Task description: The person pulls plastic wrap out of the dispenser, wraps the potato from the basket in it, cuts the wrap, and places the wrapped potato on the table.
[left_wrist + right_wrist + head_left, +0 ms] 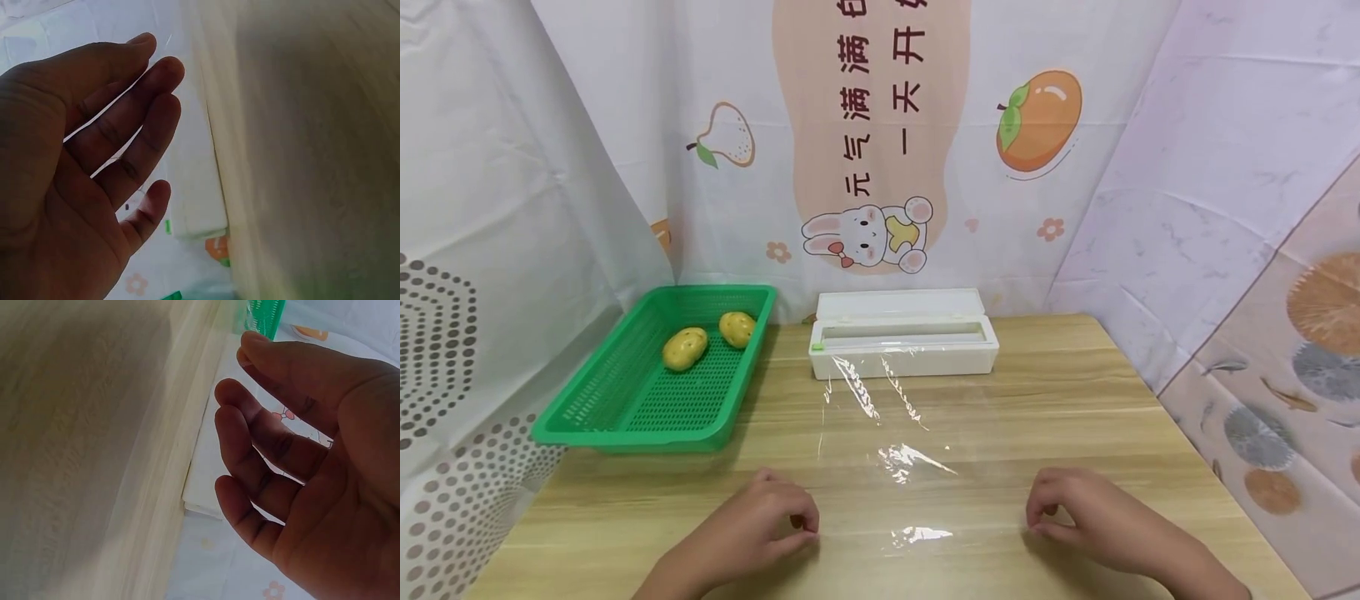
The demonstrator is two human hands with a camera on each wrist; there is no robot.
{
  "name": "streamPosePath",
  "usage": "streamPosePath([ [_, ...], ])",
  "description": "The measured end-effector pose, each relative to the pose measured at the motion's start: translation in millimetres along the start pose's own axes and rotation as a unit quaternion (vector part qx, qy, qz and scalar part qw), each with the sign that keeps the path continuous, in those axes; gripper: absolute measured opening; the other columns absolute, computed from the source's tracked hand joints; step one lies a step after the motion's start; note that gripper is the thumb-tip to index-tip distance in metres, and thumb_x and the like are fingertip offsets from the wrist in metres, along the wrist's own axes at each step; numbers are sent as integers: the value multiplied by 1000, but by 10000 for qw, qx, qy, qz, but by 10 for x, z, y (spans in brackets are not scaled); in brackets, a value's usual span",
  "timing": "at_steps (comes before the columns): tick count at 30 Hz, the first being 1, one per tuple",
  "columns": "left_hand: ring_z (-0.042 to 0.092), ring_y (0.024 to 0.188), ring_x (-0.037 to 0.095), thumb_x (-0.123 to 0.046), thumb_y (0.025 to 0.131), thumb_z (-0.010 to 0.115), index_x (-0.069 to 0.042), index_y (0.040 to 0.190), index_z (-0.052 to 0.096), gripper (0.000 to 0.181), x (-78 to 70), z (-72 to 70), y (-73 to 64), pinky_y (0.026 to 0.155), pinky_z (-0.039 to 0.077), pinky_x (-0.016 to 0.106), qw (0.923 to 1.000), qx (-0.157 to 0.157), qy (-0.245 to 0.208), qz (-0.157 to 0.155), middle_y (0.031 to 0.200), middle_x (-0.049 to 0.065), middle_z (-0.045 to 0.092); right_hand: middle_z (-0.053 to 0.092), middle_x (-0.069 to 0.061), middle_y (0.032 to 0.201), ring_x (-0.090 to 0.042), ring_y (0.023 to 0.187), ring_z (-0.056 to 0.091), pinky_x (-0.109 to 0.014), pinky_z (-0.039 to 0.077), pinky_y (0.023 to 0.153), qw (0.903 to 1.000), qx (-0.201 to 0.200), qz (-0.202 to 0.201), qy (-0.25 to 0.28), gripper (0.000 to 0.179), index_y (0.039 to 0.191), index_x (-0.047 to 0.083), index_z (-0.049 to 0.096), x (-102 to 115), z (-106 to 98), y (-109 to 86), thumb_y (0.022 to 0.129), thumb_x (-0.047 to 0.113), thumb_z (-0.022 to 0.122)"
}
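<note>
A sheet of clear plastic wrap (pixel 917 467) stretches over the wooden table from a white wrap dispenser box (pixel 902 362), its lid standing open at the back. My left hand (pixel 760 521) pinches the sheet's near left corner between thumb and index finger. At the near right corner, my right hand (pixel 1101 517) pinches the film the same way. Both wrist views show thumb tip meeting index finger, the other fingers loosely bent; the film itself barely shows there. Inside the box lies a pale roll (pixel 902 340), partly hidden by the front wall.
A green plastic basket (pixel 572 435) stands at the left, holding two potatoes, one (pixel 685 348) near its middle and another (pixel 737 329) by the right wall. Printed curtains (pixel 1037 242) hang behind and along both sides of the wooden table (pixel 1075 400).
</note>
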State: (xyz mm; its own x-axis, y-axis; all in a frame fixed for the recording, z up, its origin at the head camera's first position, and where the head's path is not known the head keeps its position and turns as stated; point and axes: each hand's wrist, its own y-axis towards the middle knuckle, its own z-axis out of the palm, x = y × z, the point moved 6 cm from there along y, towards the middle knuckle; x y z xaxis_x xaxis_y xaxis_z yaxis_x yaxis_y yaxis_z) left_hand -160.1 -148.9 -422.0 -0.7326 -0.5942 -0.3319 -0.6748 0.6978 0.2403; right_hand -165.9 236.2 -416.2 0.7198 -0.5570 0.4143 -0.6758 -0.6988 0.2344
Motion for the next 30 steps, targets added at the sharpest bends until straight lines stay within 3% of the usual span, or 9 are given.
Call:
streamPosePath([
  [10,55,81,-9,-29,91,80,-36,87,71,12,113,90,41,84,40,30,9979,490,-170,-396,83,-34,59,60,25,89,8,82,57,-22,55,69,9997,82,244,21,27,88,35,69,-32,27,80,87,10,81],
  [20,61,87,-10,-26,99,71,-30,95,78,9,173,123,44,82,53,30,9968,525,-602,-92,93,-27,67,59,26,88,8,80,56,-21,52,68,9992,178,363,22,21,89,36,70,-85,94,93,90,18,81],
  [25,61,90,-6,-22,101,68,-26,97,78,12,205,110,34,80,56,27,9935,745,-815,-290,95,-23,67,59,25,88,9,78,53,-19,49,66,9986,314,406,153,12,91,36,73,-102,127,142,95,25,77],
  [30,60,94,-4,-22,102,67,-25,97,78,13,241,114,56,84,56,29,9913,848,-864,-514,101,-21,64,63,24,87,9,79,56,-22,51,67,9977,295,604,65,12,88,33,77,-141,122,166,92,22,79],
])
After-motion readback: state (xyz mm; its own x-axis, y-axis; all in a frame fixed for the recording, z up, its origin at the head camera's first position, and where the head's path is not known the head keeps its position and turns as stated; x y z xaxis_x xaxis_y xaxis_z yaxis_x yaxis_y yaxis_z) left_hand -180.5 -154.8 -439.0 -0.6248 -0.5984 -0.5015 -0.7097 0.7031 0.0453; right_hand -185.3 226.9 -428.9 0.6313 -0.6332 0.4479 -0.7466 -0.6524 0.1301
